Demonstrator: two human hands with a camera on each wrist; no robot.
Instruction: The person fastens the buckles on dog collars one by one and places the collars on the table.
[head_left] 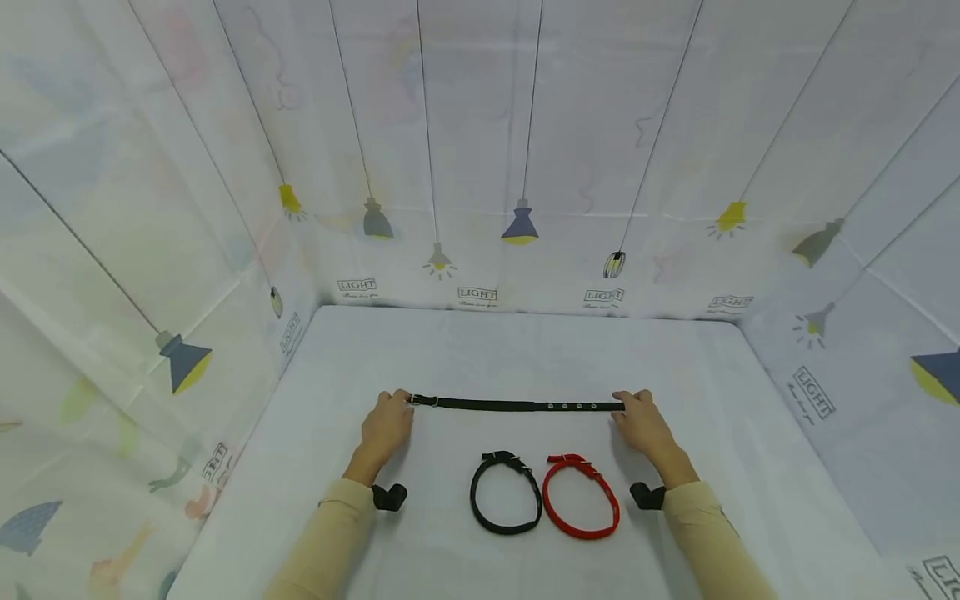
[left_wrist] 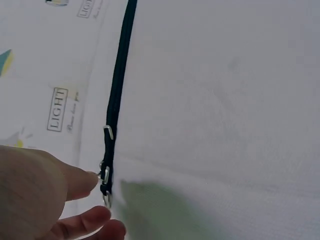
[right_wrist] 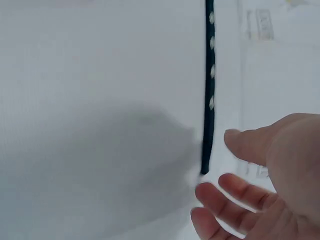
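A: Where is the straight black collar [head_left: 487,405] lying?

B: On my remote feed it is stretching across the white table [head_left: 525,350], on the far side of the round black collar [head_left: 506,530] and the red collar [head_left: 591,534]. Its buckle [left_wrist: 105,175] is sitting at the left end; its four metal holes [head_left: 564,407] are lining up near the right end.

A: How is the left grip looking?

B: The left hand [head_left: 387,427] is resting at the buckle end, thumb and fingers standing slightly apart — the thumb tip is meeting the buckle's edge. I am not managing to tell how firmly it is touching.

A: Right grip?

B: The right hand [head_left: 647,425] is spreading wider, thumb well clear of the fingers, and is holding nothing. The collar's plain tip is lying just beside its fingertips.

A: And nearer the person?

B: The round black collar and the red collar are forming loops side by side, between two pale yellow sleeves [head_left: 701,533].
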